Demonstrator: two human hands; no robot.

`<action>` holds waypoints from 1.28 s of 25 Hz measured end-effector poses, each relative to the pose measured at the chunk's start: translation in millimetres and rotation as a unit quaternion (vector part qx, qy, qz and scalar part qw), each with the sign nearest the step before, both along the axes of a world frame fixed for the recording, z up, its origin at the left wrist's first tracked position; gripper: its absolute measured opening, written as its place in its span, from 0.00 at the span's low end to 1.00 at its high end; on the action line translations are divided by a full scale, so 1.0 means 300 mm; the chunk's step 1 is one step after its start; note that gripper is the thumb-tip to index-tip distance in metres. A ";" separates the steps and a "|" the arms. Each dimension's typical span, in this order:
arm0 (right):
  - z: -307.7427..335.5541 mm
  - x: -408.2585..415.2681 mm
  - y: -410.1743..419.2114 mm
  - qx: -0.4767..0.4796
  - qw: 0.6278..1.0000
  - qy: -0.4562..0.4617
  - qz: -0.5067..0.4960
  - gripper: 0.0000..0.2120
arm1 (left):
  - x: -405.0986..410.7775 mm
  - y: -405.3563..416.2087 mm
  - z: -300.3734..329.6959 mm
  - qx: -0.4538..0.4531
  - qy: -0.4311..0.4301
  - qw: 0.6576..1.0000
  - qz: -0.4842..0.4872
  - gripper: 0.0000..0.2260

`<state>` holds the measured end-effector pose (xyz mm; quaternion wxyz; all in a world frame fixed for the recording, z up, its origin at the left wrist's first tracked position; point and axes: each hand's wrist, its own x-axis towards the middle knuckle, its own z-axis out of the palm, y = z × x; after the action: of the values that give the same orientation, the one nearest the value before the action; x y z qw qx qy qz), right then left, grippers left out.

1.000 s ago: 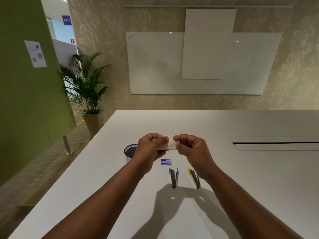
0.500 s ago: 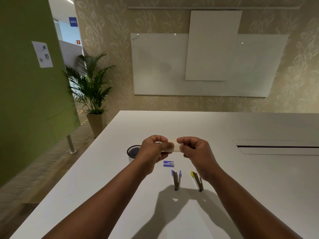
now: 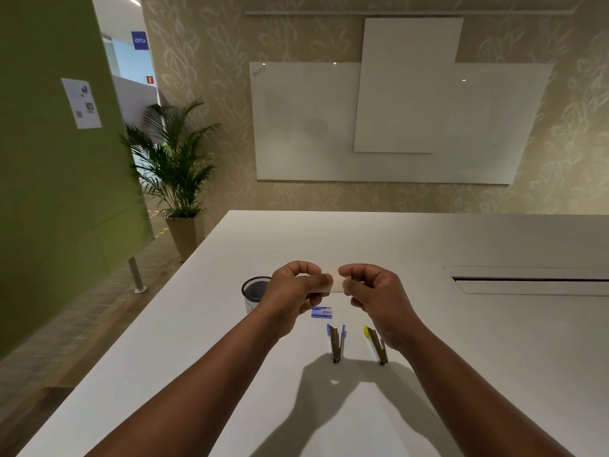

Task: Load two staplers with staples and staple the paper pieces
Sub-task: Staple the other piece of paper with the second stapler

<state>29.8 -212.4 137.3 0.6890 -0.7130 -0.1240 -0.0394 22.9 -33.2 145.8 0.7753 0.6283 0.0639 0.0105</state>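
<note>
I've got a small pale paper piece (image 3: pixel 333 281) held up above the white table (image 3: pixel 494 357), pinched at its ends by the left hand (image 3: pixel 291 293) and right hand (image 3: pixel 375 296), fingers curled tight on it. Below on the table: a staple box (image 3: pixel 321 312), the blue stapler (image 3: pixel 336 341) lying open, and the yellow stapler (image 3: pixel 375 343) beside it. Mesh cup (image 3: pixel 255 291) sits left.

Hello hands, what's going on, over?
Left hand and right hand both pinch the paper above the table. Blue stapler and yellow stapler lie open, untouched. Nothing blocking.
</note>
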 end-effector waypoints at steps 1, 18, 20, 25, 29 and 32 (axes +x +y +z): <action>-0.001 -0.001 0.001 -0.001 1.000 -0.001 0.004 0.12 | -0.001 -0.003 -0.003 -0.005 0.003 1.000 0.006 0.07; -0.042 0.016 0.012 0.052 0.998 0.023 -0.037 0.14 | -0.030 0.024 -0.047 0.110 -0.069 0.989 0.067 0.15; -0.047 0.023 0.010 0.047 0.998 0.028 -0.040 0.11 | -0.027 0.027 -0.061 0.117 -0.072 0.987 0.082 0.16; -0.067 0.044 -0.002 -0.009 0.998 0.060 -0.016 0.06 | -0.016 0.038 -0.109 0.101 -0.065 0.990 0.073 0.20; -0.089 0.063 0.008 -0.102 0.994 0.013 -0.045 0.08 | -0.007 0.046 -0.158 0.109 -0.043 0.991 0.064 0.16; -0.114 0.078 0.013 -0.160 0.985 -0.021 -0.064 0.10 | 0.008 0.056 -0.208 0.097 -0.031 0.994 0.043 0.13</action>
<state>53.4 -208.5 103.0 0.5589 -0.8198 -0.0971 -0.0780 25.4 -16.6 83.5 0.7111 0.6966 0.0651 0.0691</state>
